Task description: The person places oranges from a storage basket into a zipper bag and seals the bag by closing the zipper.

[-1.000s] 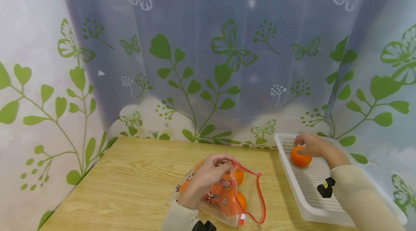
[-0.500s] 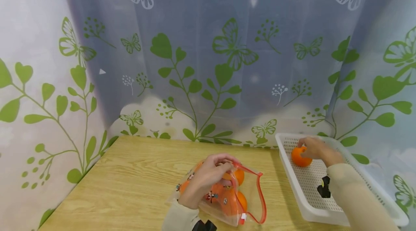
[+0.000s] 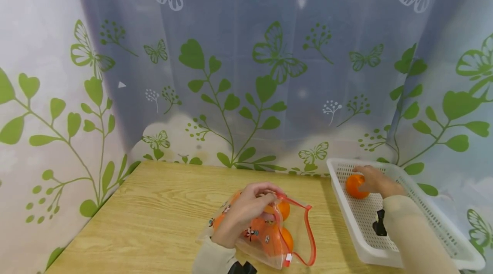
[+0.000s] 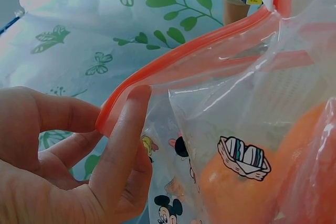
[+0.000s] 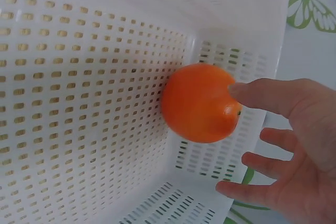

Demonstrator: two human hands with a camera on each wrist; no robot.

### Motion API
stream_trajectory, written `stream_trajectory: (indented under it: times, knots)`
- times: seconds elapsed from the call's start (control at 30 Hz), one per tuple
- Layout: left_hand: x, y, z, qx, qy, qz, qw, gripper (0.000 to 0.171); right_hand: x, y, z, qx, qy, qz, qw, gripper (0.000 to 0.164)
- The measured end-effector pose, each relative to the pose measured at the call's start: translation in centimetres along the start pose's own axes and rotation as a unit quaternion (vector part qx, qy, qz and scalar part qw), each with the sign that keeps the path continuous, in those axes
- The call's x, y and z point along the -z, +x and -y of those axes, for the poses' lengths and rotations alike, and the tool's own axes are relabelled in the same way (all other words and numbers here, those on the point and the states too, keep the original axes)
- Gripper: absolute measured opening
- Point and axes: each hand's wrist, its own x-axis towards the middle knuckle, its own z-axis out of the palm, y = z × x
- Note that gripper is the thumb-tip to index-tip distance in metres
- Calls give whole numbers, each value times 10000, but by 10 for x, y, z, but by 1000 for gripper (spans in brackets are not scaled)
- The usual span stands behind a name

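Observation:
My left hand pinches the red zip edge of a clear zipper bag between thumb and fingers. Cartoon figures are printed on the bag, and several oranges lie inside it. The bag's mouth gapes toward the right. Over the white plastic basket, my right hand is beside a single orange at the basket's far end. In the right wrist view one fingertip overlaps that orange's edge, while the other visible fingers are spread apart from it. Whether that fingertip touches the peel, I cannot tell.
The bag and basket stand on a wood-grain table, the basket to the right of the bag. Behind the table hangs a curtain with leaves and butterflies. The basket has perforated walls and a raised rim.
My right hand has shifted slightly along the orange and the forearm has swung a little left. The orange stays in the basket. My left hand and the bag hold still.

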Motion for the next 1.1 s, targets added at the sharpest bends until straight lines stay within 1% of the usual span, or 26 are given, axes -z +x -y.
stream_trajectory:
  times: [0.2, 0.27, 0.37, 0.57, 0.7, 0.83, 0.93, 1.1]
  knots:
    - [0, 0, 1, -7, -16, 2, 10000, 24, -6, 0, -3, 212, 119, -76, 9997, 63]
    - [0, 0, 1, -24, -12, 6, 10000, 24, -6, -1, -4, 159, 209, 4, 9997, 65]
    - [1, 0, 1, -32, 0, 10, 10000, 23, -7, -1, -6, 123, 267, 70, 9995, 64]
    - [1, 1, 1, -9, -38, 9, 10000, 24, -12, 0, -10, 211, 107, -29, 9997, 58]
    - [1, 0, 0, -16, -49, 33, 10000, 24, -13, 1, -11, 163, 71, -24, 9998, 59]
    - [1, 1, 0, -9, -40, 39, 10000, 24, -12, 1, -10, 190, -135, -66, 9997, 58]
    - [1, 2, 1, 6, -27, 42, 10000, 24, -12, 2, -10, 42, -154, -17, 9999, 58]
    - [0, 2, 1, 10, -33, 41, 10000, 24, -14, 4, -7, -474, 106, 250, 9985, 51]
